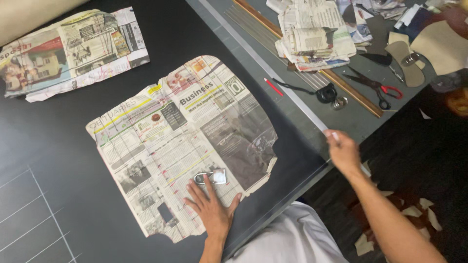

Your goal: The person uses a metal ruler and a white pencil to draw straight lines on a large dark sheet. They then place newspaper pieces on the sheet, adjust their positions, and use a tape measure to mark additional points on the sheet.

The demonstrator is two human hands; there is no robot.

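Note:
A cut-out newspaper pattern [185, 141] lies flat on black fabric [58, 146] that covers the table. My left hand [212, 207] presses flat on the paper's near edge, its fingertips by a small metal weight [210, 177] that rests on the paper. My right hand [343, 152] is at the table's right edge. It pinches a small white piece, seemingly chalk [335, 136], next to a long clear ruler [273, 73] that runs diagonally along the fabric's edge.
A folded newspaper [68, 51] lies at the far left. Beyond the ruler are a stack of newspapers [317, 36], red-handled scissors [375, 87], a red pencil [273, 86], a wooden stick [351, 92], a black tape roll [325, 93] and beige cutouts [438, 44]. Paper scraps [414, 214] litter the floor.

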